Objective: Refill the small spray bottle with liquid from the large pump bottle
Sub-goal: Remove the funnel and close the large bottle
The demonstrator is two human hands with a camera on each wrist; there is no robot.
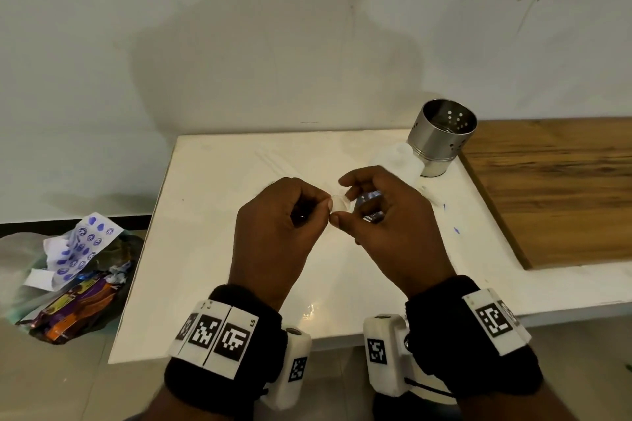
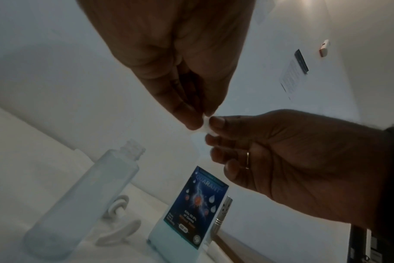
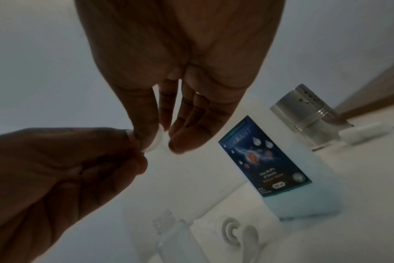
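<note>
My left hand (image 1: 326,207) and right hand (image 1: 342,212) meet above the white table (image 1: 212,249), and both pinch a small white round disc (image 1: 340,203) at their fingertips. The disc (image 2: 206,127) shows in the left wrist view too, and in the right wrist view the disc (image 3: 156,142) sits between the thumbs and fingers. Below stands the small clear bottle (image 2: 83,192), its neck open and uncapped. Beside it is the large bottle (image 2: 196,208) with a blue label; the hands mostly hide it in the head view.
A white curved plastic part (image 2: 119,222), perhaps a pump or spray head, lies between the bottles. A perforated steel cup (image 1: 441,137) stands behind the large bottle, with a wooden counter (image 1: 554,188) to its right. Wrappers and a bag (image 1: 75,277) lie on the floor at left.
</note>
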